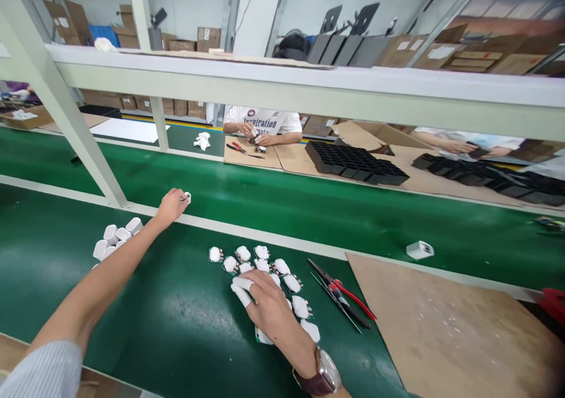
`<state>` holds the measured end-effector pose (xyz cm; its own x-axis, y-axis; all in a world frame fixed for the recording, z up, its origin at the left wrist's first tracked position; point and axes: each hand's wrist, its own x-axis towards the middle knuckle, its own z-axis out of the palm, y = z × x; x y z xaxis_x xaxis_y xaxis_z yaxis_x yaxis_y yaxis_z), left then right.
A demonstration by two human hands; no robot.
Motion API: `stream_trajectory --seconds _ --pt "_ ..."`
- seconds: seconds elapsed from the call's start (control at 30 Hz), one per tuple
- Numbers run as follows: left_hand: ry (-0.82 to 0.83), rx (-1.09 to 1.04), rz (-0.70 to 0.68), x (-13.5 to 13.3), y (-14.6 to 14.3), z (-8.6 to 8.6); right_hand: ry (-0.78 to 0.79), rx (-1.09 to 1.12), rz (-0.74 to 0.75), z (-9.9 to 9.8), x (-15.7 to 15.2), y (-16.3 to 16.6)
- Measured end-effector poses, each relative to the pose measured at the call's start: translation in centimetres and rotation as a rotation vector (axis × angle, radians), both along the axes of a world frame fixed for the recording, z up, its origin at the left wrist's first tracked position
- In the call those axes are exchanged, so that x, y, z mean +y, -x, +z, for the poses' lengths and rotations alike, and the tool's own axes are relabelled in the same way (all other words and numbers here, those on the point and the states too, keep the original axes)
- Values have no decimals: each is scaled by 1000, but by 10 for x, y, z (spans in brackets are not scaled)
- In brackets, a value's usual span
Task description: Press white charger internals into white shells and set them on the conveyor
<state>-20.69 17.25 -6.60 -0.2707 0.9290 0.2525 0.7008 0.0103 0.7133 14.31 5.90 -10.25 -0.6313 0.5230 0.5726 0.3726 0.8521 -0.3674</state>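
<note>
My left hand (171, 208) reaches out over the divider strip and grips a white plastic housing (188, 198), its open end showing. My right hand (269, 307) hovers low over a group of small circuit boards with white tops (281, 267), and hides some of them. It wears white covers on two fingers, which look slightly bent and apart, with nothing visible between them; the fingertips are near the boards. Beneath my left forearm stands a cluster of white housings (110, 233), partly hidden by the arm.
Right of the boards lie red-handled pliers (348, 298) and tweezers (329, 295), beside a brown board (454, 333). A lone white housing (419, 249) lies on the green belt (309, 204). A shelf post (88, 109) rises at left. Co-workers sit opposite, near black trays (353, 161).
</note>
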Motion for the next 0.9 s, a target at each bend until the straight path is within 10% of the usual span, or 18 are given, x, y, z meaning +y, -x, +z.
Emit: stream_trajectory --seconds 0.17,0.37,0.53,0.73,0.9 --pt "17 189 -8 -2 23 7 -144 -105 -19 -15 21 10" --pt "-12 416 -11 -94 57 28 -124 -367 -56 -16 60 63" --pt "73 769 -29 -153 71 9 -76 -421 87 -15 44 96" --pt "54 559 -317 -172 23 -4 63 -368 288 -8 0 52" --pt "83 221 -671 -181 -42 -18 108 -331 12 2 -24 17"
